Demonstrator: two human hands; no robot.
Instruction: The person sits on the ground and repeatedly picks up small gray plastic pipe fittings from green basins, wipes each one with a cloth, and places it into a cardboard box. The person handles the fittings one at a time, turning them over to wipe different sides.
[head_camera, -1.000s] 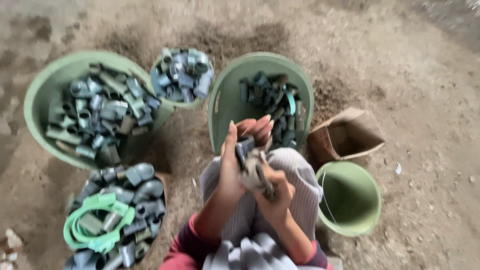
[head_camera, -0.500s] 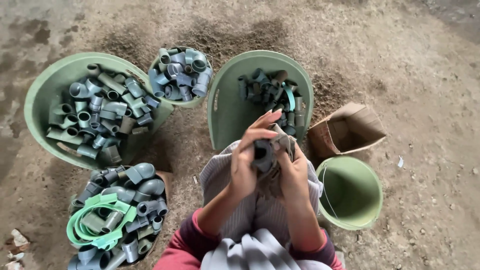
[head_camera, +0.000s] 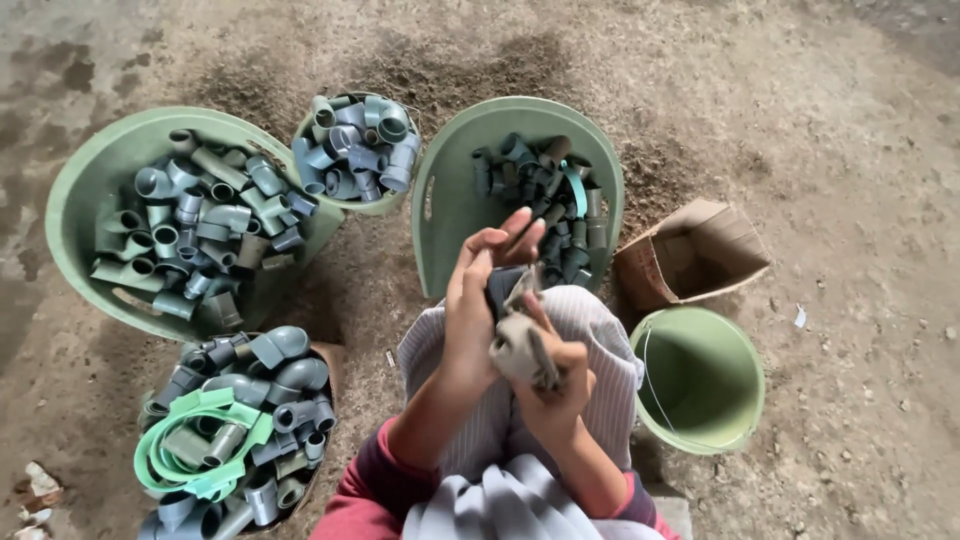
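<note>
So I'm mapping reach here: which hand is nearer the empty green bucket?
Right. The right hand, gripping a cloth, is beside the empty green bucket; the left hand is farther away, across the lap.

a big green tub (head_camera: 75, 190) at left holds grey pipe fittings (head_camera: 195, 225). beside it a small green bucket (head_camera: 400, 200) is heaped with elbows (head_camera: 358, 145). a tilted green basin (head_camera: 450, 190) holds darker fittings (head_camera: 555, 215). lower left, a container heaped with fittings (head_camera: 265, 385) and green plastic pieces (head_camera: 190, 440). at right, a cardboard box (head_camera: 700, 250) lies just above another green bucket (head_camera: 700, 385) on the dirt floor (head_camera: 850, 150).
</note>
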